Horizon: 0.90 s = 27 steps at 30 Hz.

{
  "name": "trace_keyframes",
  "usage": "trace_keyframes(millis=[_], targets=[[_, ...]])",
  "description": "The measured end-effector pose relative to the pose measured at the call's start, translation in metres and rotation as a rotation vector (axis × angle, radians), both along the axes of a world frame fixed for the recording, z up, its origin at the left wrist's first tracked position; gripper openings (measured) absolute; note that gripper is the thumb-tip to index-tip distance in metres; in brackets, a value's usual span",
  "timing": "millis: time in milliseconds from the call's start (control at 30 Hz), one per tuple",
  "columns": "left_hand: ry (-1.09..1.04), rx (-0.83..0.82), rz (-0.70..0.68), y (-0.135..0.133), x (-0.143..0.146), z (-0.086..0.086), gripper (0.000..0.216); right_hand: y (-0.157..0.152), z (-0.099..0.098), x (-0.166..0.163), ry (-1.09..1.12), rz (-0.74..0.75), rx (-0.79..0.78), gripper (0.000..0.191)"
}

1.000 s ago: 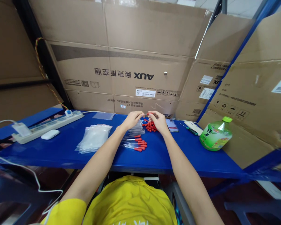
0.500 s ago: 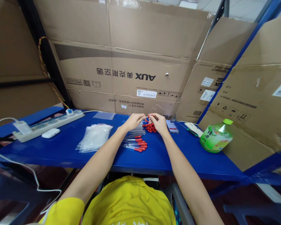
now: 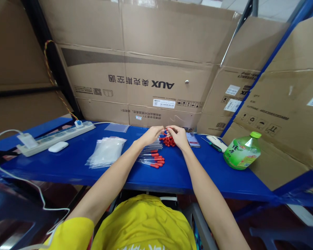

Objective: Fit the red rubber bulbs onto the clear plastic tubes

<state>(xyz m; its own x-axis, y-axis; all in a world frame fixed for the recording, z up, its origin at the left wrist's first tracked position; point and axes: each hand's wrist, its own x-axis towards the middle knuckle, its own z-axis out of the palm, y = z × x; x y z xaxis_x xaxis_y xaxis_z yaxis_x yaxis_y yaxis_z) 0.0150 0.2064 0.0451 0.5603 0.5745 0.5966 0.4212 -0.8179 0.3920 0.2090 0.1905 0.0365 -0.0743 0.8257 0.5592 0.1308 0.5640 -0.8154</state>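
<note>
My left hand [image 3: 151, 134] and my right hand [image 3: 177, 135] meet over the back of the blue table [image 3: 67, 170], fingers pinched together on a thin clear dropper with a red bulb [image 3: 166, 132]. Right under them lies a heap of loose red bulbs [image 3: 168, 141]. Nearer to me, a row of assembled clear droppers with red bulbs [image 3: 152, 159] lies on the table beside a bundle of bare clear tubes [image 3: 151, 146].
A stack of clear plastic bags [image 3: 105, 151] lies left of the droppers. Further left are a white power strip [image 3: 56, 138] and a white mouse-like case [image 3: 57, 147]. A green bottle [image 3: 241, 151] lies on its side at the right, near a phone [image 3: 193, 139]. Cardboard boxes [image 3: 146, 80] wall the back.
The hands stay together over the red bulbs, fingers shifting slightly. The view has drifted a little.
</note>
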Motion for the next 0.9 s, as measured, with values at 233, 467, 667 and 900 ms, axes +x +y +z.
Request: trace_keyframes(millis=[233,467,667,900], targets=[[0.008,-0.006,0.02,0.0,0.0,0.0,0.04,0.0,0.001,0.001,-0.031,0.01,0.014,0.041],[0.038,0.086,0.117,-0.002,-0.002,0.002,0.034,0.007,0.001,0.009,-0.141,-0.052,0.03,0.03],[0.074,0.084,0.127,0.001,-0.006,0.0,0.031,0.012,-0.006,0.009,-0.048,-0.015,-0.022,0.031],[0.101,0.105,0.076,0.001,-0.005,0.0,0.033,0.006,-0.006,0.007,-0.075,0.002,-0.043,0.035]])
